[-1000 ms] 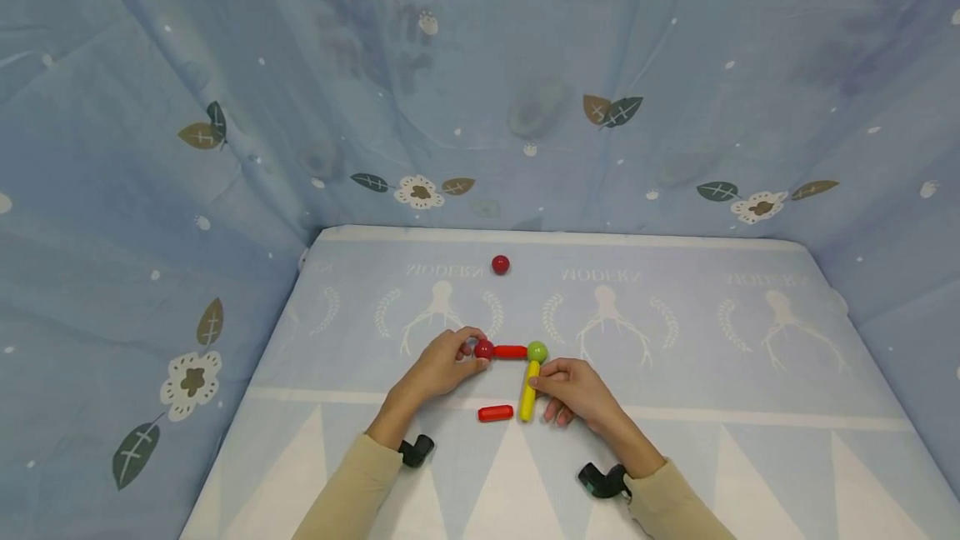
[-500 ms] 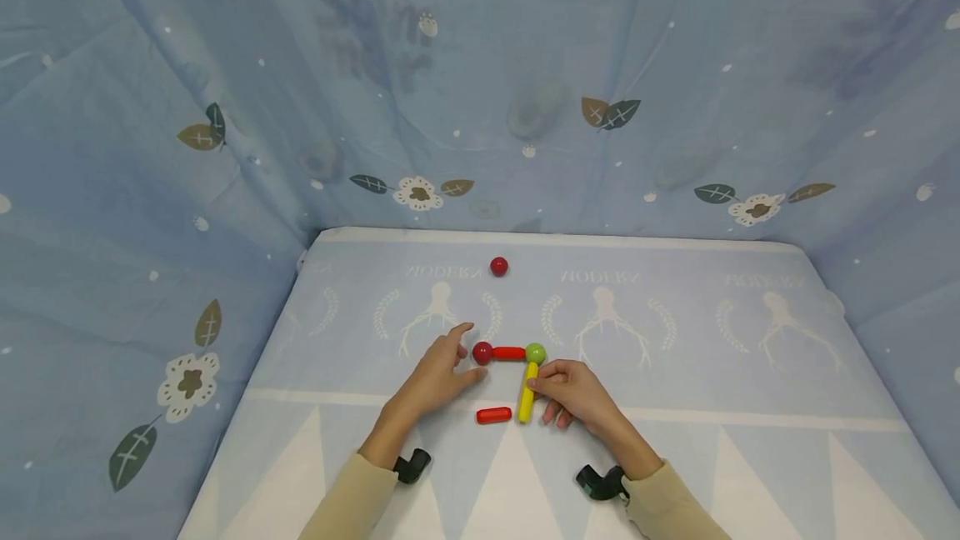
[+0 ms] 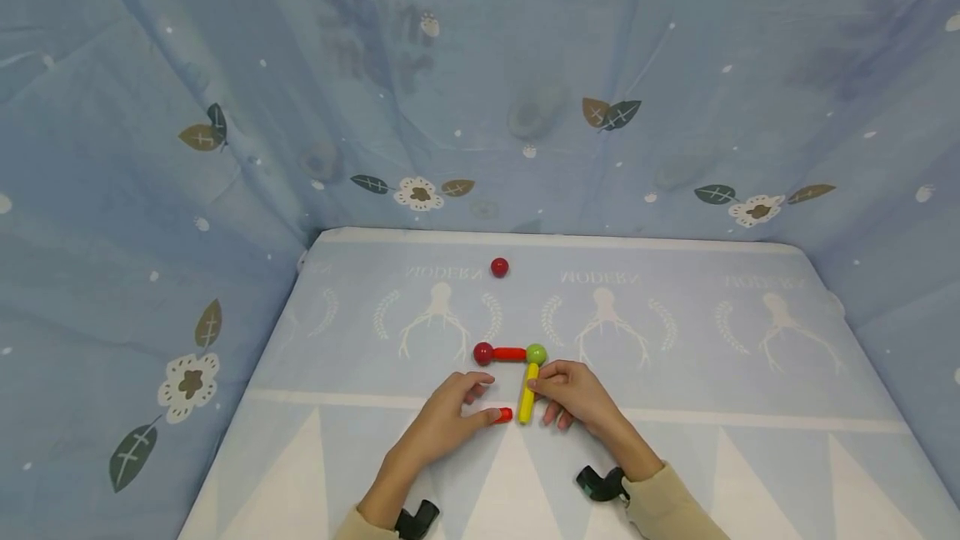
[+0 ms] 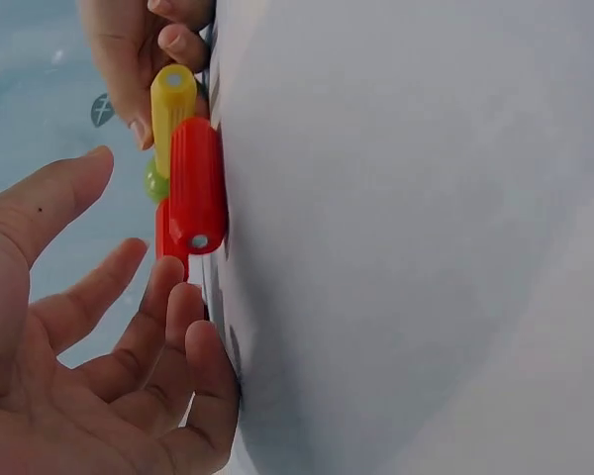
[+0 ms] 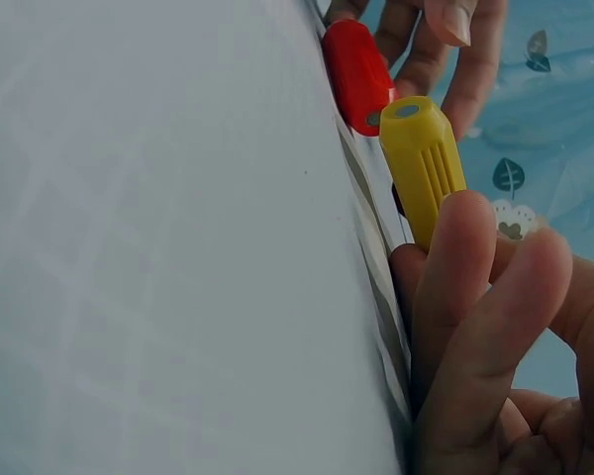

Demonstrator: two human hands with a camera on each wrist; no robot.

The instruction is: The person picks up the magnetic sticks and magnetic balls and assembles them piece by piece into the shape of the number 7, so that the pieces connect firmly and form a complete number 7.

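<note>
On the blue cloth-covered table (image 3: 675,357) a red ball (image 3: 483,352), a short red rod (image 3: 510,352) and a green ball (image 3: 536,353) lie joined in a row. A yellow rod (image 3: 528,394) runs from the green ball toward me. My right hand (image 3: 542,398) pinches this yellow rod (image 5: 426,163) from the right. My left hand (image 3: 489,398) lies with relaxed fingers over a loose red rod (image 3: 505,415), of which only the right end shows. In the left wrist view the loose red rod (image 4: 196,183) lies just past my spread fingers (image 4: 168,287), beside the yellow rod (image 4: 172,104).
A second red ball (image 3: 499,267) lies alone near the back of the table. Blue cloth walls with a leaf and flower print (image 3: 420,190) close in the back and both sides. A black wrist mount (image 3: 598,483) sits on the right forearm.
My left hand let go of the red ball at the row's left end and drew back toward me, onto the loose red rod. The right hand stayed on the yellow rod.
</note>
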